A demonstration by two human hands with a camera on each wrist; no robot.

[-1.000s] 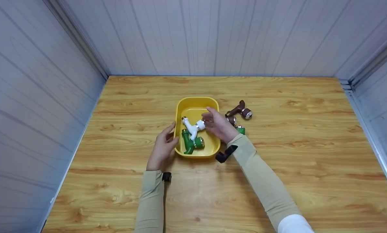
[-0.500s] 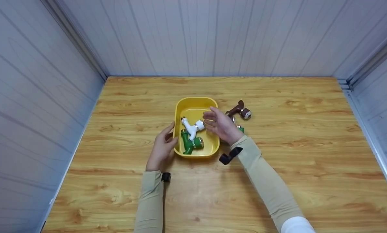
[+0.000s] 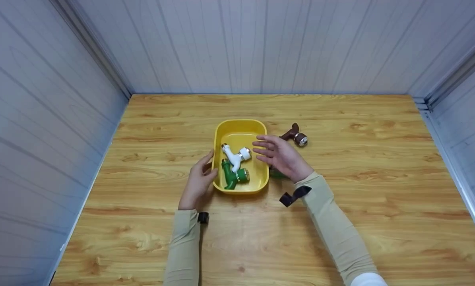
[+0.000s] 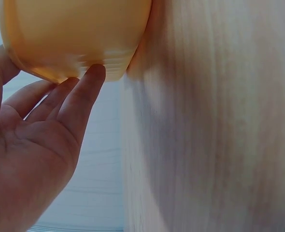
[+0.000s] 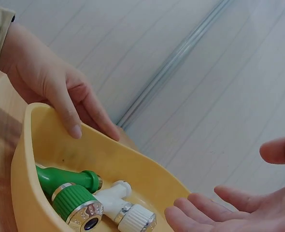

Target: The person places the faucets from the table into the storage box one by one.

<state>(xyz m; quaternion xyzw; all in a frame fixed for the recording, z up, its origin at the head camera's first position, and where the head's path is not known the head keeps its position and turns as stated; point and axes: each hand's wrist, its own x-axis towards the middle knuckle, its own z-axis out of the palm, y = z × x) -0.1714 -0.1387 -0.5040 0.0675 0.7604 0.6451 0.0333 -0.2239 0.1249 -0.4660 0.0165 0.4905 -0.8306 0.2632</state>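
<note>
Two plastic taps, a white plastic tap [image 3: 235, 155] and a green plastic tap [image 3: 233, 176], lie crossed inside the yellow plastic tub [image 3: 239, 127] at the middle of the wooden table [image 3: 360, 206]. The white one runs slantwise, its capped end towards your right. Your right hand [image 3: 280, 156] hovers just right of that end, fingers spread and holding nothing, nearer than the other. Your left hand [image 3: 199, 183] rests flat-fingered against the tub's left wall. A brown tap [image 3: 295, 135] lies outside, beyond your right hand.

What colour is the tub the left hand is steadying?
Yellow tub; clearest in the head view, left hand at its side.
</note>
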